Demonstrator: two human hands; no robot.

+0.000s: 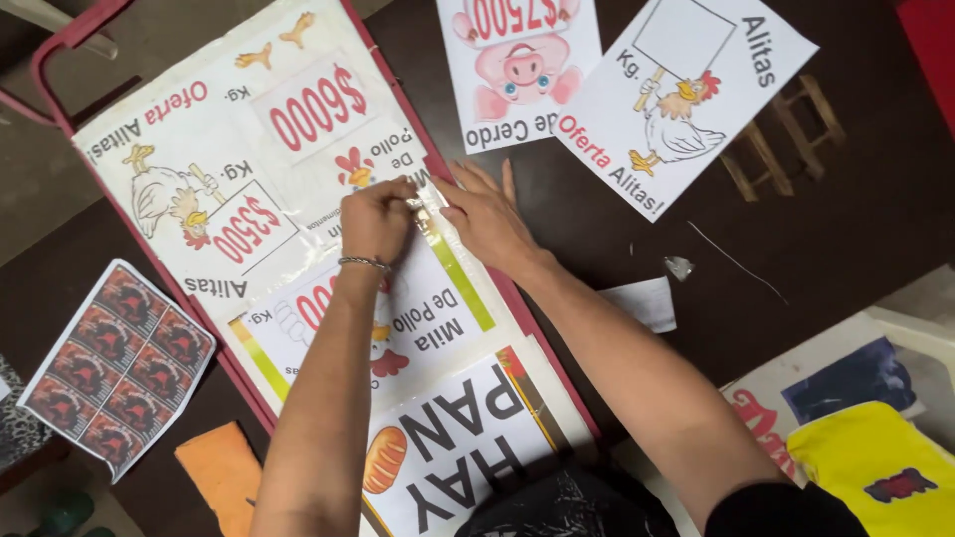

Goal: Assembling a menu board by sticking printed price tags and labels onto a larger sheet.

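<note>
My left hand point(376, 221), with a metal bracelet on its wrist, pinches a small shiny strip of clear tape point(426, 211) at the top corner of a white poster with a yellow-green stripe point(438, 298). That poster lies on a big white plastic-covered board with a red frame point(204, 139). My right hand point(489, 225) lies flat with its fingers spread on the poster's right edge, right beside the left hand's fingertips. The board carries other price posters with chicken drawings point(169, 199).
On the dark table lie a pig poster point(517, 70), a chicken poster point(686, 99), a sheet of small dark pictures point(119, 363), an orange cloth point(224, 472), a bread poster point(458, 447), a paper scrap point(647, 301) and a yellow bag point(880, 467).
</note>
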